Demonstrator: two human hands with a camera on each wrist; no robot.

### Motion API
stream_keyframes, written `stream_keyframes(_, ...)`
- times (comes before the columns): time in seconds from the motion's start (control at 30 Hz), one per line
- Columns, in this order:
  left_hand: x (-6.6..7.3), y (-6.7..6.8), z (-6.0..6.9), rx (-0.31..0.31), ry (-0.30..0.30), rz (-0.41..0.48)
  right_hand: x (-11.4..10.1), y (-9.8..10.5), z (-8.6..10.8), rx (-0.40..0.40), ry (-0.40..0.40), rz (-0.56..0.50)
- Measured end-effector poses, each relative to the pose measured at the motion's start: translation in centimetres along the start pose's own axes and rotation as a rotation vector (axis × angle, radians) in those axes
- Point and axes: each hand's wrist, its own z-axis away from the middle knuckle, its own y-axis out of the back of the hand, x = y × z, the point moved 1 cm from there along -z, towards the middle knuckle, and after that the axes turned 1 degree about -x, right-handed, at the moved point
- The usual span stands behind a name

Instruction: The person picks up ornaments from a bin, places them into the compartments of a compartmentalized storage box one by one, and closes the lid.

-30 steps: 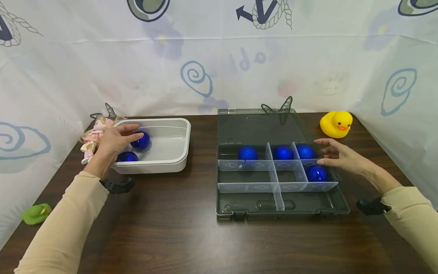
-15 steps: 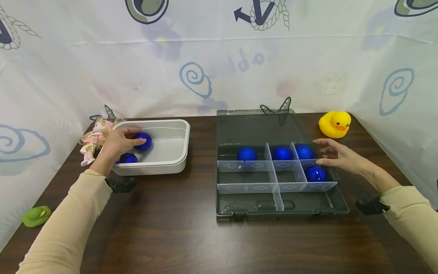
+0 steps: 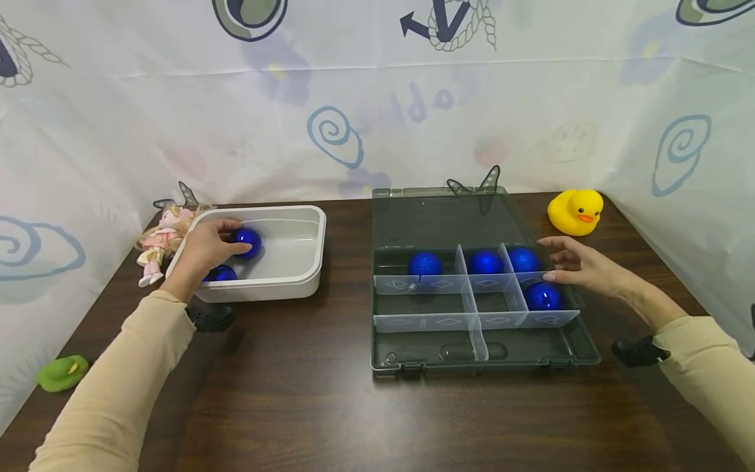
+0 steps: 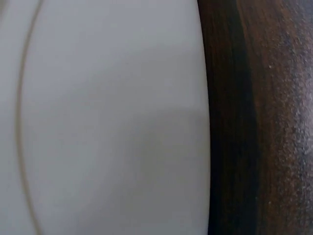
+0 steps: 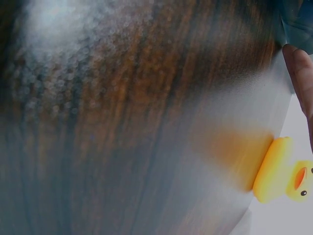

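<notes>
Currently left hand (image 3: 203, 254) pinches shiny blue ball (image 3: 249, 241) in white rectangular plastic tub (image 3: 289, 288); right hand (image 3: 592, 271), fingers apart, beside smoky-grey plastic divided box (image 3: 419, 303). Off-centre pinch might drop it.

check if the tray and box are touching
Apart: the head view shows a strip of table between the tray and the box.

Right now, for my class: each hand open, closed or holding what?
Left hand: holding a blue ball in the tray.
Right hand: open, at the edge of the box.
</notes>
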Motion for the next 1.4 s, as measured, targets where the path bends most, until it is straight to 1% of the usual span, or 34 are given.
stream_keyframes(0.17,0.0,0.3,0.4,-0.028,0.03,0.068,-0.1,-0.1,0.0,-0.007,-0.011,-0.003)
stream_keyframes(0.23,0.4,0.5,0.6,-0.04,0.047,0.117,-0.1,-0.1,0.1,-0.01,-0.005,-0.012)
stream_keyframes(0.3,1.0,0.8,0.8,-0.046,0.041,0.15,-0.1,0.0,0.1,-0.012,0.005,-0.022)
stream_keyframes(0.4,2.4,1.2,1.1,-0.05,0.002,0.189,-0.1,0.0,0.1,-0.006,0.005,-0.02)
stream_keyframes(0.47,3.7,1.3,1.3,-0.06,-0.045,0.226,-0.1,0.1,0.0,-0.004,-0.004,-0.014)
stream_keyframes(0.57,5.9,1.0,1.7,-0.104,-0.097,0.324,-0.1,0.2,-0.1,-0.006,-0.017,-0.016)
stream_keyframes(0.63,7.6,0.6,2.0,-0.153,-0.135,0.414,-0.1,0.2,-0.1,-0.011,-0.022,-0.029)
stream_keyframes(0.73,10.2,-0.5,2.3,-0.238,-0.175,0.527,0.0,0.2,0.0,-0.015,-0.026,-0.043)
stream_keyframes(0.83,12.7,-2.2,2.5,-0.322,-0.207,0.603,0.0,0.2,0.0,-0.015,-0.028,-0.04)
stream_keyframes(0.93,15.3,-4.3,2.8,-0.401,-0.224,0.658,-0.1,0.2,0.0,-0.015,-0.026,-0.032)
stream_keyframes(1.07,18.7,-7.4,3.1,-0.529,-0.258,0.725,-0.1,0.2,0.1,-0.014,-0.026,-0.032)
stream_keyframes(1.13,20.3,-8.8,3.3,-0.607,-0.259,0.774,-0.1,0.2,0.1,-0.013,-0.022,-0.031)
stream_keyframes(1.23,22.4,-10.7,3.7,-0.698,-0.238,0.827,-0.1,0.2,0.0,-0.013,-0.019,-0.031)
stream_keyframes(1.3,23.7,-11.7,3.9,-0.74,-0.235,0.85,-0.1,0.2,0.0,-0.013,-0.015,-0.029)
stream_keyframes(1.4,25.3,-12.9,4.3,-0.78,-0.261,0.86,0.0,0.2,0.0,-0.011,-0.015,-0.037)
